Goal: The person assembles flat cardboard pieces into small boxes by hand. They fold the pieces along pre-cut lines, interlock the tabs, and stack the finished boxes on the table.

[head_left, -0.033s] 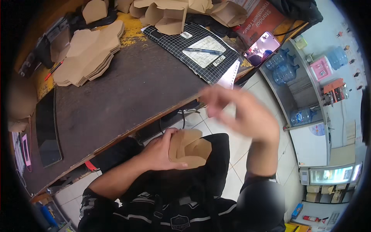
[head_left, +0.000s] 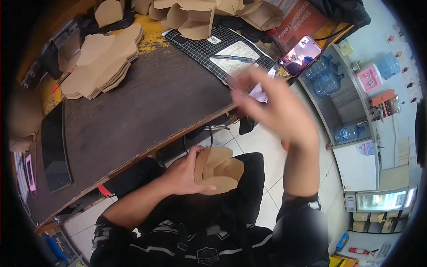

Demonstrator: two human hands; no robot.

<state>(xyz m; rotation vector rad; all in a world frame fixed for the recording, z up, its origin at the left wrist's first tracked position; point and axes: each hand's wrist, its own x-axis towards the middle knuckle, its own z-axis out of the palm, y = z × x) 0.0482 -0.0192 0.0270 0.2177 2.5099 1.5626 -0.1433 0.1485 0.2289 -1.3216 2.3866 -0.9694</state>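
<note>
Brown card box (head_left: 224, 183) in my left fingers (head_left: 195, 152), held off the table (head_left: 147, 111), above my black-clad lap, near the table's edge. Left grip: fingers on the far side, thumb pressed along the near side; the flaps stand up around the open mouth. Right fingers (head_left: 245, 81) raised beyond the box, well apart from it, over the table's edge near a black gridded folder (head_left: 195, 50); curled, blurred, cannot tell whether the tips meet.

On the table: a stack of flat brown card blanks (head_left: 100, 62) to the left, a red pen (head_left: 61, 82) beside it; shaped brown boxes (head_left: 192, 23) at the back; a blue pen (head_left: 233, 58) on the folder; a phone (head_left: 301, 55), screen lit, to the right.
</note>
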